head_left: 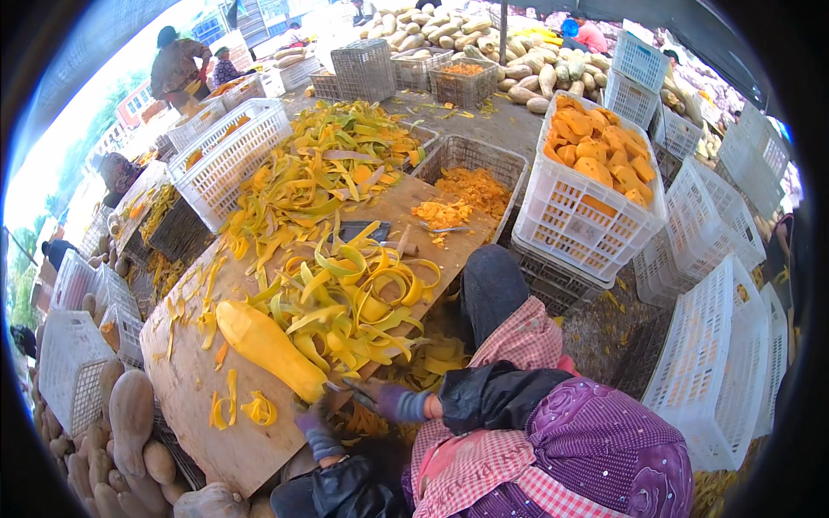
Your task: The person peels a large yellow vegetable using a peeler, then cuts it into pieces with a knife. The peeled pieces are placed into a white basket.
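A peeled yellow-orange squash (pixel 263 345) lies slantwise on the wooden board (pixel 186 380), its narrow end toward me. My left hand (pixel 319 434), in a purple and grey glove, grips that narrow end from the near side; its fingers are partly hidden. My right hand (pixel 401 403), gloved alike, is closed on a slim dark peeler (pixel 361 395) close to the same end. Curled yellow-green peel (pixel 354 289) is heaped just beyond the squash. A few loose peel strips (pixel 257 409) lie to its left.
A larger peel heap (pixel 302 173) covers the board's far part. Orange scraps (pixel 442 213) lie near a crate of shreds (pixel 484 160). A white crate (pixel 596 220) of peeled orange pieces stands right; more white crates (pixel 704 363) stand beyond. Unpeeled squash (pixel 132 423) are piled left. Other people (pixel 179 65) are farther off.
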A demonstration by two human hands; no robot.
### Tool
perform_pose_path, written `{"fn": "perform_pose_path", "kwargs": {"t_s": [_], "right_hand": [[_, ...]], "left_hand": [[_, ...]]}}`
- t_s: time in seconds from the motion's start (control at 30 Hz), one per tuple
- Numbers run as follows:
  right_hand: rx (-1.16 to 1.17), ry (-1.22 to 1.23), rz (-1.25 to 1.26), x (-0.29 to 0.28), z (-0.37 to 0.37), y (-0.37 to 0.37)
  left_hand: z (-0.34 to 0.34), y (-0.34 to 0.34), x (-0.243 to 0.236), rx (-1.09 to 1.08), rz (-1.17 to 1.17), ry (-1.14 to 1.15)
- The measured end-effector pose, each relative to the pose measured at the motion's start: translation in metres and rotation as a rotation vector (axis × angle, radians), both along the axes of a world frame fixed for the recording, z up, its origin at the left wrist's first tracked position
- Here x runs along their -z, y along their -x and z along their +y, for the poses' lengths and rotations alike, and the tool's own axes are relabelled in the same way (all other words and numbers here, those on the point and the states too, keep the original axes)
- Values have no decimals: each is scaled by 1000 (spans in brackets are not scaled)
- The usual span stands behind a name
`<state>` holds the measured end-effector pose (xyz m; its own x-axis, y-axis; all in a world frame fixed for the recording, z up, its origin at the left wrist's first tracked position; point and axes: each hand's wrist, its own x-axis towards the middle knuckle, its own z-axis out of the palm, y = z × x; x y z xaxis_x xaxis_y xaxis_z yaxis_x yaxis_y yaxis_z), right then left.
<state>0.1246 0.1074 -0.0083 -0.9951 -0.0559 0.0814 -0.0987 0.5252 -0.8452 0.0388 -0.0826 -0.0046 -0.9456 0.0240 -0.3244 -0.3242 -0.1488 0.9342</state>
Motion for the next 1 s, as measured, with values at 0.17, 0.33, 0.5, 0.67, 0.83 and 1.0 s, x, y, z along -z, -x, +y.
{"fn": "perform_pose_path", "kwargs": {"t_s": [0.17, 0.33, 0.5, 0.67, 0.83, 1.0], "right_hand": [[56, 168, 23, -12, -26, 58], [4, 25, 431, 19, -36, 73], [-123, -109, 355, -14, -2, 60], [-262, -24, 309, -116, 21, 109], [-284, -322, 236, -150, -38, 250], [-476, -822, -6, -153, -105, 272]], "left_hand": [[8, 29, -16, -70, -94, -374], [26, 34, -21, -83, 101, -280], [33, 38, -7, -144, -31, -679], [41, 34, 5, -206, -42, -1120], [35, 22, -4, -203, -86, -1063], [42, 25, -2, -358, 35, -1118]]}}
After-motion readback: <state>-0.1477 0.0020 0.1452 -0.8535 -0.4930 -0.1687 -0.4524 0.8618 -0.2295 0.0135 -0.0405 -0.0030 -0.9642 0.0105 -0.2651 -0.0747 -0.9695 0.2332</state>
